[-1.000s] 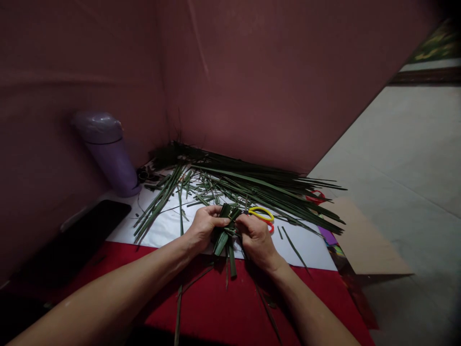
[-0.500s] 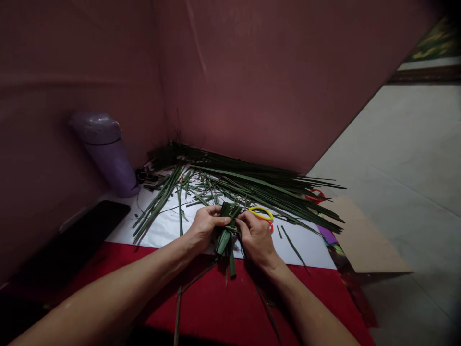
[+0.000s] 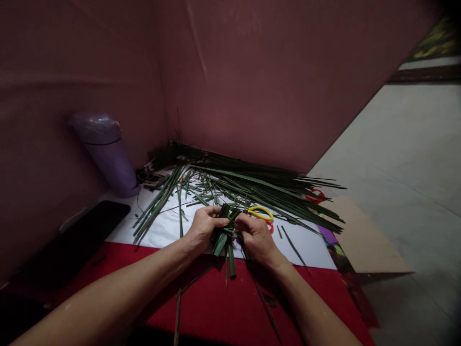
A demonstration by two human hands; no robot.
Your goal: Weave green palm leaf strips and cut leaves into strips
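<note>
1. Leaf bundle [image 3: 221, 244] is sitting between both hands at the near middle, over the line where the white sheet [image 3: 306, 254] is meeting the red worktop [image 3: 223, 307]; some ends are pointing near.
2. Left hand [image 3: 206, 229] is holding its left side; this grip is closed, the thumb lying across the leaves.
3. Right hand [image 3: 256, 236] is pinching at its right edge; this grip is narrow, but exactly which strip it is holding, I cannot tell.
4. The step in hand is seemingly fingertip work on single strips; the next move is probably calling for a steady left hold and a gentle right pull, as thin leaf could split.
5. Scissors [image 3: 266, 210] are lying just beyond the right hand, partly hidden.
6. Bottle [image 3: 113, 161] is standing at far left, its top seemingly wrapped in clear plastic; its contents are not showing.
</note>
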